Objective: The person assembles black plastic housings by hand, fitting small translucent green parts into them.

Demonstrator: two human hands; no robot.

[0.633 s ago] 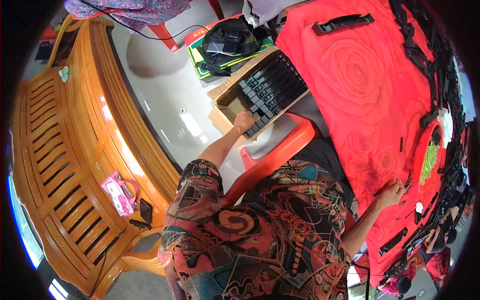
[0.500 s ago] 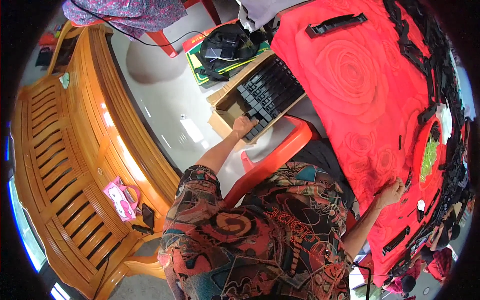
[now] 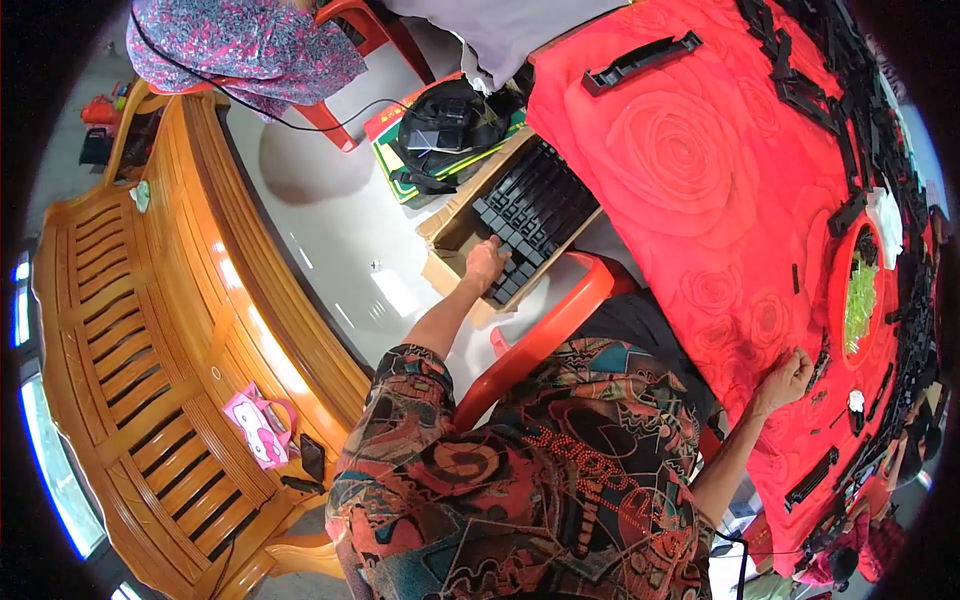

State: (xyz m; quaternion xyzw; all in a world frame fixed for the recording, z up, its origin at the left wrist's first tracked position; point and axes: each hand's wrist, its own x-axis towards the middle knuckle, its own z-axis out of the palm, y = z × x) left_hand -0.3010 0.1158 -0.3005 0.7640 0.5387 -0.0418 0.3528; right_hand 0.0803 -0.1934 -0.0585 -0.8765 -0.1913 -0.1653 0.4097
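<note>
My left hand (image 3: 486, 262) reaches down into an open cardboard box (image 3: 433, 272) on the left of the table. Its fingers are bent together against the end of a black plastic part (image 3: 503, 287), with the tips partly hidden. Long black plastic parts (image 3: 540, 200) lie side by side in rows in the box. My right hand (image 3: 787, 381) is over the red rose-patterned tablecloth (image 3: 690, 150), closed with fingers and thumb pressed together. What it holds, if anything, cannot be made out. A dark strip (image 3: 821, 362) lies just beyond that hand.
A red plastic chair (image 3: 540, 335) stands between me and the box. Black parts (image 3: 800, 90) pile along the table's far side, near a red tray (image 3: 838, 300) of green pieces. A wooden bench (image 3: 150, 350) holds a pink bag (image 3: 262, 428). A black bag (image 3: 450, 125) lies behind the box.
The view has shifted slightly. My left hand stays at the box, its fingers now pointing further down among the black parts. My right hand stays closed over the tablecloth.
</note>
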